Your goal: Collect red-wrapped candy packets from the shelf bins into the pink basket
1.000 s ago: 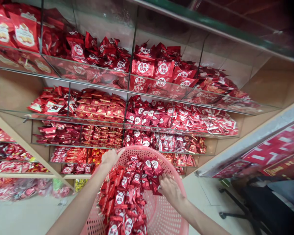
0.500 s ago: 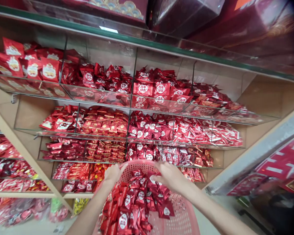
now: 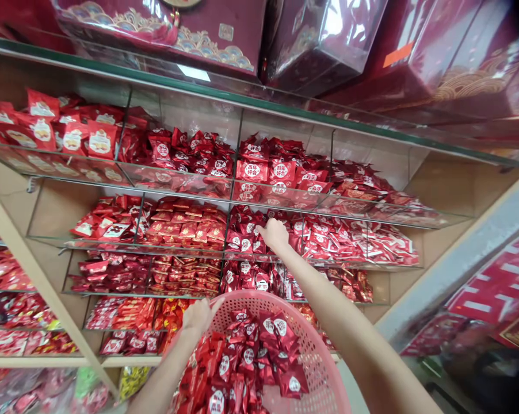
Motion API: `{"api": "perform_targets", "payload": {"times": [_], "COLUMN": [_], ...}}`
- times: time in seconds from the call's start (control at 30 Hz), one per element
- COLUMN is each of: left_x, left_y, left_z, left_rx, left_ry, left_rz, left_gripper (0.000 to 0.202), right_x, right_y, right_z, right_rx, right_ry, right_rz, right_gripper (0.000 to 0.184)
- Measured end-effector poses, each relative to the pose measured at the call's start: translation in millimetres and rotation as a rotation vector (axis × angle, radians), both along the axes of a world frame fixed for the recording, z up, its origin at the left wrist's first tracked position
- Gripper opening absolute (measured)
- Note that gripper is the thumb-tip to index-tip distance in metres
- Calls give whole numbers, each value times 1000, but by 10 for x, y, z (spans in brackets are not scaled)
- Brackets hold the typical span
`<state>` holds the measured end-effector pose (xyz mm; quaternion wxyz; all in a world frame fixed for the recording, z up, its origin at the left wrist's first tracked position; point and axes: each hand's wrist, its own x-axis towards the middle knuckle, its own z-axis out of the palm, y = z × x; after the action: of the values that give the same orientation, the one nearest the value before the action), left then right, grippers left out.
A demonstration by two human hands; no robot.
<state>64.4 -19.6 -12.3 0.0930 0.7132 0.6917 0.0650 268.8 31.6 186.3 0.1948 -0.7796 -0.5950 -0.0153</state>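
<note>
Red packets (image 3: 248, 357) lie piled in the pink basket (image 3: 316, 340), whose rim the left hand (image 3: 198, 316) grips, presumably for steadiness; the right hand (image 3: 274, 234), partly curled, is at the shelf (image 3: 186, 250), its hold hidden.

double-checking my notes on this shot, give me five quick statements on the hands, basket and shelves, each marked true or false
1. The left hand is on the rim of the pink basket. True.
2. The right hand is down inside the basket. False: it is up at the dark red shelf packets.
3. The basket has nothing in it. False: it holds many red wrapped packets.
4. An orange sticker shows at the upper right. True.
5. Large maroon boxes stand on the floor. False: the maroon boxes are up on the glass shelf above the packets.
</note>
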Motion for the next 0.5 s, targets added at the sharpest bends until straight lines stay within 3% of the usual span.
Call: {"api": "perform_targets", "payload": {"times": [0.23,0.4,0.5], "left_x": [-7,-7,-4], "left_y": [-12,-11,-19], "left_z": [-6,-19,-1], "left_rx": [21,36,35], "left_ry": [4,-1,1], "left_rz": [-12,-2,-1], "left_gripper": [73,77,79], "right_x": [-57,23,30], "right_y": [106,66,31], "right_z": [-63,93,97], "right_rx": [92,266,191], "right_ry": [139,183,324], "right_rz": [-59,34,137], "right_gripper": [33,32,36]}}
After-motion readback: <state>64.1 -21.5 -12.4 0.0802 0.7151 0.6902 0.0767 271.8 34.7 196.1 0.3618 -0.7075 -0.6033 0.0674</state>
